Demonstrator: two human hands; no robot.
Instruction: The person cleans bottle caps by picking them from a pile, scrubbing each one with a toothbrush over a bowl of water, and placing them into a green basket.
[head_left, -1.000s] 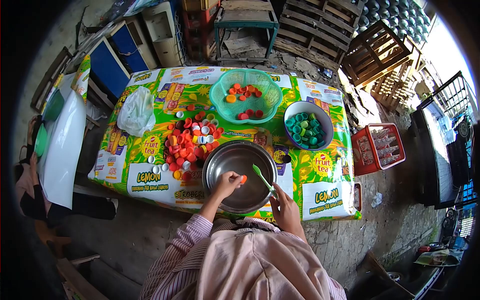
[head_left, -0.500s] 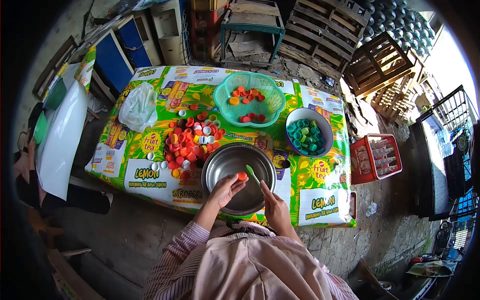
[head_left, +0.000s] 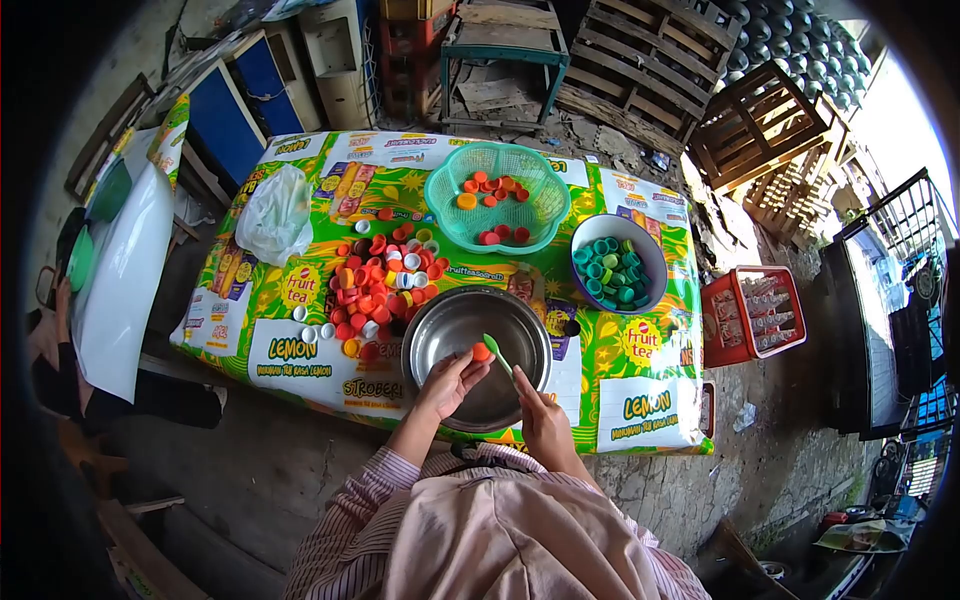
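Over a steel bowl (head_left: 428,330), my left hand (head_left: 452,382) pinches an orange-red cap (head_left: 481,352). My right hand (head_left: 543,412) grips a small tool with a green tip (head_left: 490,343) and a pale handle; its tip is at the cap's edge. Left of the bowl lies a pile of red, orange and white caps (head_left: 375,290). Behind the bowl, a green mesh basket (head_left: 450,222) holds several red caps and a yellow-orange one. To the right, a white bowl with a dark rim (head_left: 655,262) contains green and teal caps.
A plastic bag (head_left: 275,215) rests on the patterned tablecloth (head_left: 640,335) at the back left. One dark cap (head_left: 571,328) lies right of the steel bowl. Beside the table stands a red crate (head_left: 725,320). Another person's arm (head_left: 64,320) shows at far left.
The green tip of the tool has moved left and slightly down, onto the edge of the cap. My right hand has shifted a little left.
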